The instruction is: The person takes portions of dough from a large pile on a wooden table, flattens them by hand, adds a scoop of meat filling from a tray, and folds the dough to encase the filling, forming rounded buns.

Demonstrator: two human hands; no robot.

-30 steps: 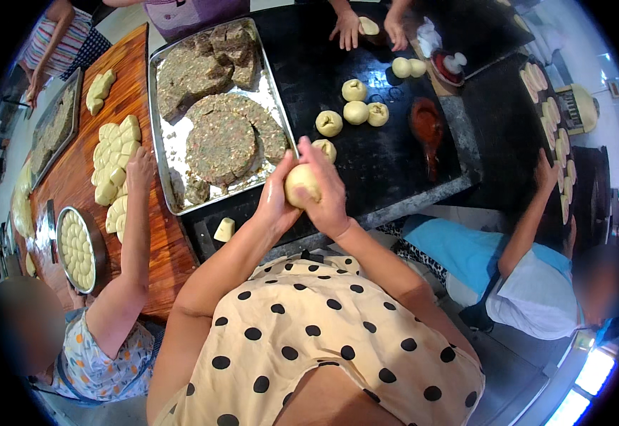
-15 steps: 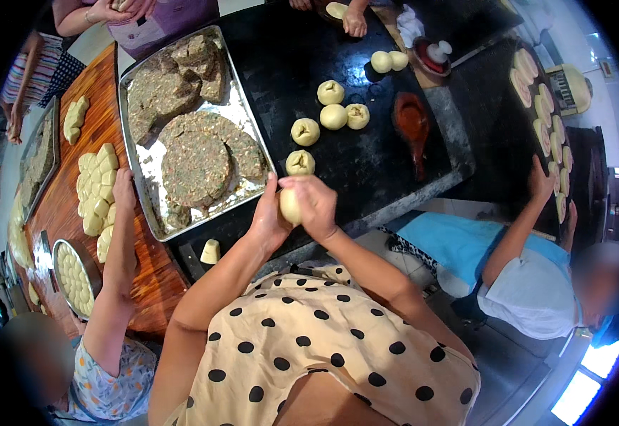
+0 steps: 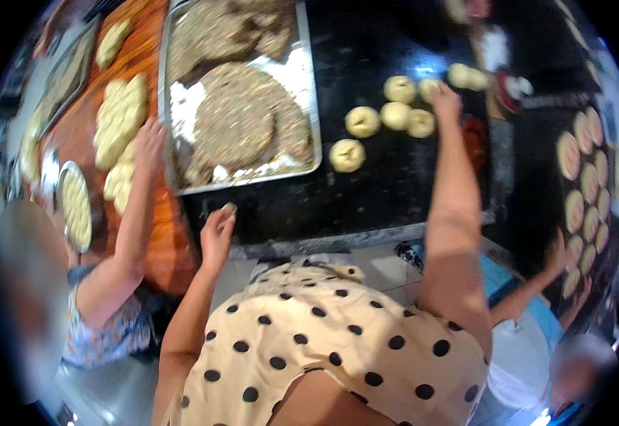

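My right hand point(image 3: 447, 101) reaches out over the black tabletop, its fingers closed on a pale filled dough ball point(image 3: 428, 89). That ball is at the right of a loose group of similar balls, some with a pinched, creased top, such as the nearest dough ball point(image 3: 347, 155). My left hand point(image 3: 216, 233) is near the table's front edge, just below the metal tray point(image 3: 245, 179). Its fingertips pinch a small dough piece point(image 3: 229, 209), mostly hidden by the fingers. Inside the tray lies a brownish-green, speckled filling point(image 3: 235, 113), partly shaped into a thick round slab.
On the left, a co-worker's hand point(image 3: 149, 145) touches cut dough pieces point(image 3: 119, 117) on a wooden table point(image 3: 171, 245), beside a round pan point(image 3: 88, 238). A red-brown ladle point(image 3: 474, 142) lies behind my right arm. At right, another person's hand point(image 3: 556, 253) is near rows of flat dough rounds point(image 3: 589, 183).
My hands have parted. The right carried the dough ball away to the far right, to the group; the left moved left to where a dough piece stood. The view has shifted left.
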